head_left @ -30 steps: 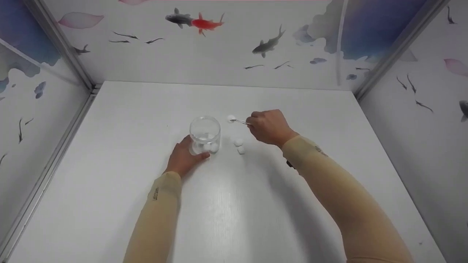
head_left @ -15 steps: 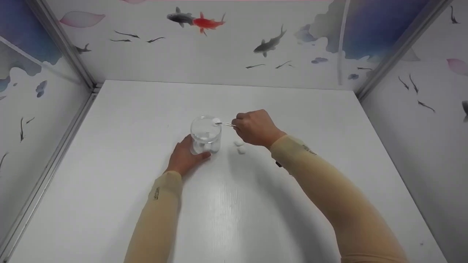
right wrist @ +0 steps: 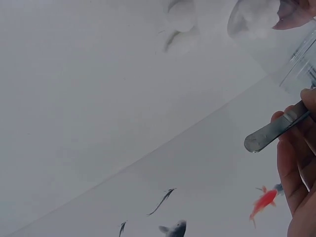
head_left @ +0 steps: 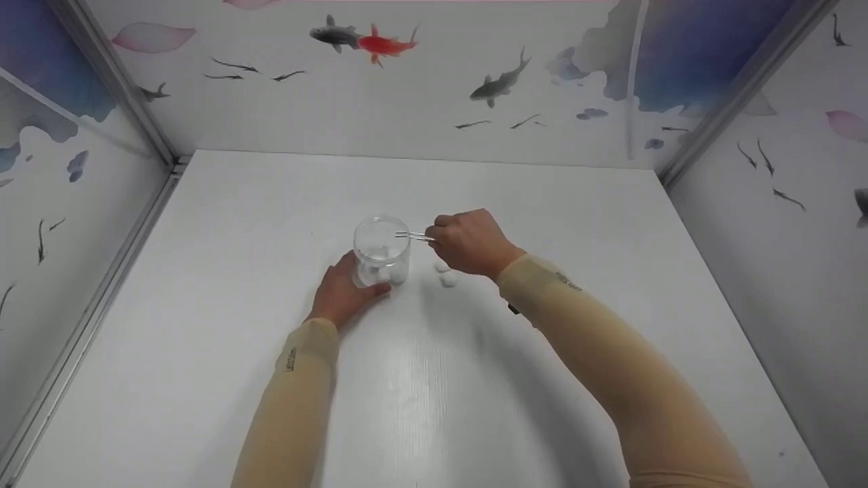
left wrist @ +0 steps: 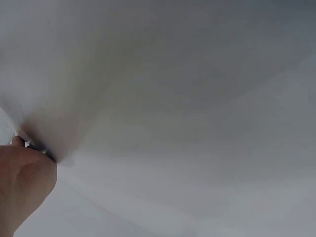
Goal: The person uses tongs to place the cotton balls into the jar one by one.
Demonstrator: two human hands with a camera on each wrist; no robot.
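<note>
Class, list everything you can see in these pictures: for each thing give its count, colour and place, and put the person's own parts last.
jar: one, clear glass, upright at the table's middle, white cotton balls inside.
loose cotton balls: at least two, white, on the table just right of the jar, partly behind the right hand.
tweezers: one pair, silver, tips over the jar's mouth.
table: one, white.
walls: white and blue, painted with fish, around three sides.
sleeves: two, beige, on both forearms.
left hand: holds the jar's base.
right hand: fingers pinch the tweezers.
</note>
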